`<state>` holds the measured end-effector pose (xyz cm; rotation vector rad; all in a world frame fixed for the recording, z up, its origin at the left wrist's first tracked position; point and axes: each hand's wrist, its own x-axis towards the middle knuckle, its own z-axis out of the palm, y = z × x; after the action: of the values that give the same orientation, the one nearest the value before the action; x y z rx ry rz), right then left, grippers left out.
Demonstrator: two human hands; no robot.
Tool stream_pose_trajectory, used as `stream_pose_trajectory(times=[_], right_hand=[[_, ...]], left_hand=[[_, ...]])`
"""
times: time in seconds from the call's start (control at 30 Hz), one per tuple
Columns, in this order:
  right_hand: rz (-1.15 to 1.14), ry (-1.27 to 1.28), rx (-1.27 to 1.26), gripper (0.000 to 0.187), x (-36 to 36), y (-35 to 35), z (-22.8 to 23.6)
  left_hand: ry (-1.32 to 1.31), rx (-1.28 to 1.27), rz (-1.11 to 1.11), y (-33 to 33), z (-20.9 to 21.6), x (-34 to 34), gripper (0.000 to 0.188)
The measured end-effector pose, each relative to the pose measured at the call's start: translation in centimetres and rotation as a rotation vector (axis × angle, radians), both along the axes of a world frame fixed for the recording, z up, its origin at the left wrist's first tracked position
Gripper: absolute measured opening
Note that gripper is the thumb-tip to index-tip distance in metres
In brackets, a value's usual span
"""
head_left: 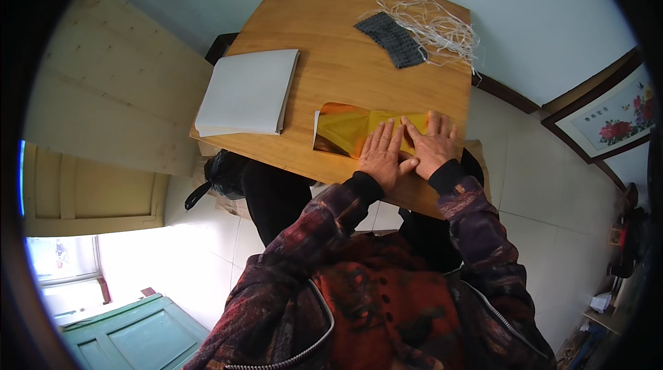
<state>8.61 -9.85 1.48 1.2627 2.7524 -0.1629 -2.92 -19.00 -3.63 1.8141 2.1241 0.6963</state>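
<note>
A shiny gold foil sheet, long and narrow, lies along the near edge of the wooden table. My left hand rests flat on its middle with fingers stretched out. Close beside it, my right hand presses on the sheet's right part, fingers extended. The thumbs lie near each other. A white edge shows at the foil's left end. Both palms hide part of the sheet's near side. Left of the foil sits a thick stack of white paper.
At the far right of the table lie a dark grey woven piece and a tangle of white strings. A black plastic bag is below the table's left side. A framed flower picture leans at the right wall.
</note>
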Motion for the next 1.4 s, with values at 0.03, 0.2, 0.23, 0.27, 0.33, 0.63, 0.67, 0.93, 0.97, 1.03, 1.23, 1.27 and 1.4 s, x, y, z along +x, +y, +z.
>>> stream_pose_trajectory(times=[0.03,0.2,0.23,0.27,0.33,0.63,0.67,0.93,0.97,1.03,1.23,1.27,1.4], right_hand=[[-0.022,-0.029,-0.024,0.078,-0.2,-0.1,0.3],[-0.033,-0.051,-0.065,0.079,-0.5,-0.2,1.2],[-0.033,-0.049,-0.068,0.079,-0.4,-0.2,1.2],[-0.036,-0.051,-0.070,0.079,-0.4,-0.2,1.1],[-0.029,-0.030,-0.061,0.079,-0.4,-0.2,0.9],[-0.025,0.010,-0.028,0.078,-0.1,0.0,0.2],[-0.023,0.007,-0.026,0.078,-0.1,0.0,0.1],[-0.035,0.041,-0.042,0.078,0.1,0.0,0.0],[-0.040,0.043,-0.056,0.078,0.1,0.0,0.0],[-0.054,0.039,-0.073,0.079,0.1,0.0,0.0],[-0.103,0.115,-0.045,0.081,0.2,-0.7,0.5],[-0.128,0.114,-0.016,0.082,-0.1,-1.1,0.6],[0.112,0.712,0.064,0.069,-5.3,-6.5,-0.8]], left_hand=[[0.064,-0.031,0.021,-0.6,0.0,-0.4,0.082],[0.251,-0.093,0.160,-4.8,-0.1,-5.2,0.078],[0.255,-0.106,0.187,-5.7,-0.1,-6.2,0.078],[0.259,-0.105,0.215,-6.5,0.0,-7.1,0.077],[0.270,-0.177,0.265,-7.8,0.4,-8.2,0.077],[0.165,0.219,0.068,-3.7,2.7,-4.6,0.057],[0.147,0.193,-0.049,-2.0,2.3,-3.2,0.056],[0.262,-0.125,0.129,-2.0,0.1,-5.1,0.061],[0.266,-0.152,0.158,-2.9,0.0,-5.7,0.062],[0.274,-0.175,0.218,-3.6,0.1,-6.4,0.064],[0.321,-0.214,0.211,-3.5,0.2,-6.3,0.066],[0.334,-0.204,0.212,-3.5,-0.1,-6.5,0.067],[0.483,-0.136,0.176,-3.8,-2.8,-7.5,0.069]])
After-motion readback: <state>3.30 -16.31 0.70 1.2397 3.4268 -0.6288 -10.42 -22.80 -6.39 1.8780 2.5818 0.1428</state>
